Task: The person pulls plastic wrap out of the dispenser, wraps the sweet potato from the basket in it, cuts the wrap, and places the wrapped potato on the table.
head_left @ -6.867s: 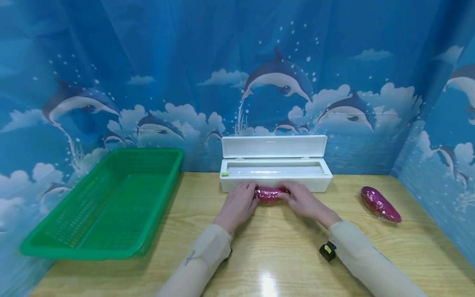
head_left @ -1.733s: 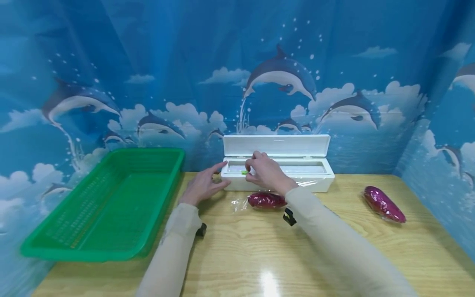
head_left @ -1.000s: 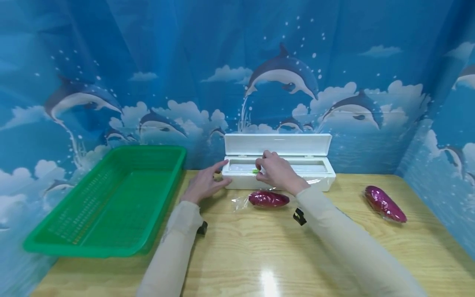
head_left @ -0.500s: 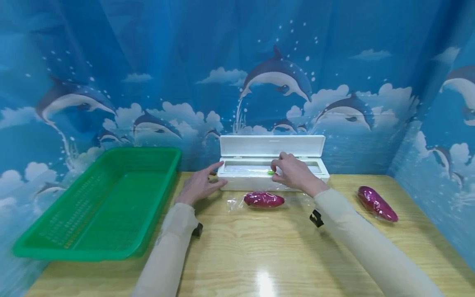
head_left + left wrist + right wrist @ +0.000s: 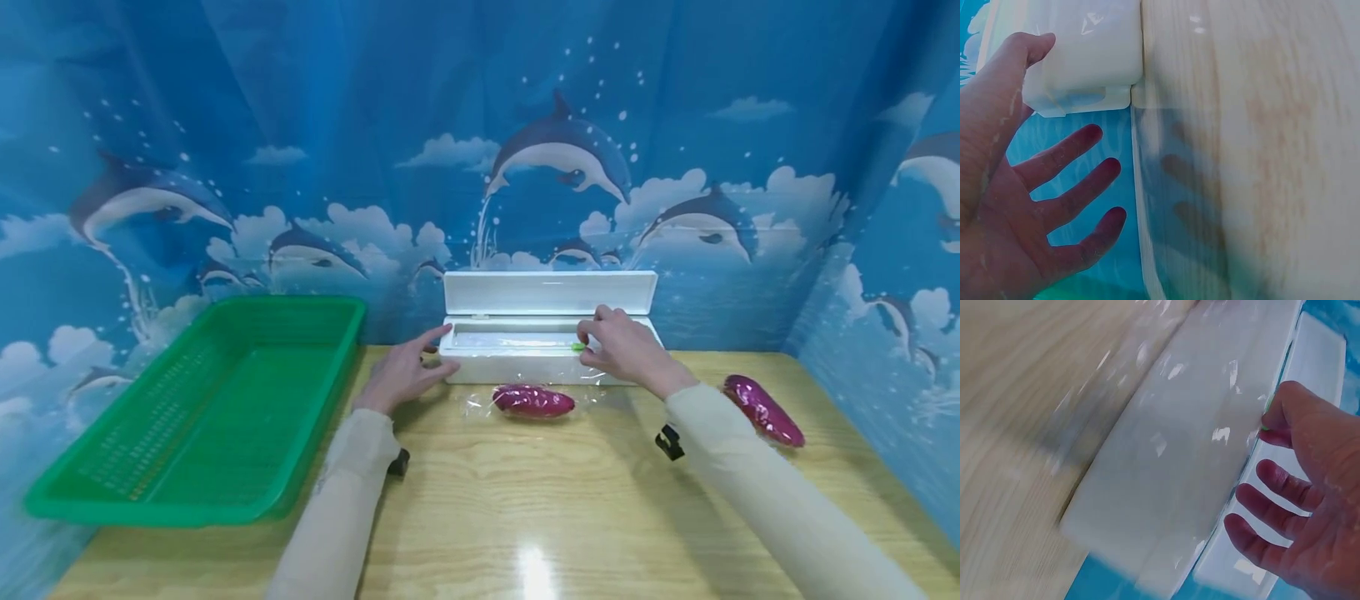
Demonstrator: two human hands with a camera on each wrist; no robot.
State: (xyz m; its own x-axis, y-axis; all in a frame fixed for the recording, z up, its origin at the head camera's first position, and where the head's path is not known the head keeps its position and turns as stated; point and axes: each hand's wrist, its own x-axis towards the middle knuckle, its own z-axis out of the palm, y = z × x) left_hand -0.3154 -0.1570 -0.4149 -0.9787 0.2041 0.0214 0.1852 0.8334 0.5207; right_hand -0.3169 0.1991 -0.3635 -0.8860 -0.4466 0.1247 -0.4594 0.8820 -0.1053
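Observation:
A white cling film dispenser (image 5: 510, 369) stands with its lid raised. My right hand (image 5: 628, 347) pinches the small green slide cutter (image 5: 578, 347) on its front edge, towards the right end. In the right wrist view thumb and forefinger meet on the cutter, mostly hiding it; the other fingers hang loosely curled. My left hand (image 5: 399, 377) touches the dispenser's left end with thumb and forefinger, its other fingers spread in the left wrist view. A purple elongated vegetable (image 5: 532, 402) lies in front on clear film (image 5: 1094, 394), which runs up over the dispenser's front.
Another purple vegetable (image 5: 763, 410), wrapped in shiny film, lies at the right, close to my right sleeve. A large green plastic basket (image 5: 150, 512) stands at the left. Behind the wooden table (image 5: 480, 517) hangs a blue dolphin-print curtain (image 5: 390, 100).
My right hand has slid the green cutter rightwards along the dispenser's edge from near its left end. Earlier both hands held the near vegetable, now lying on the table. The left hand moved to the dispenser's end.

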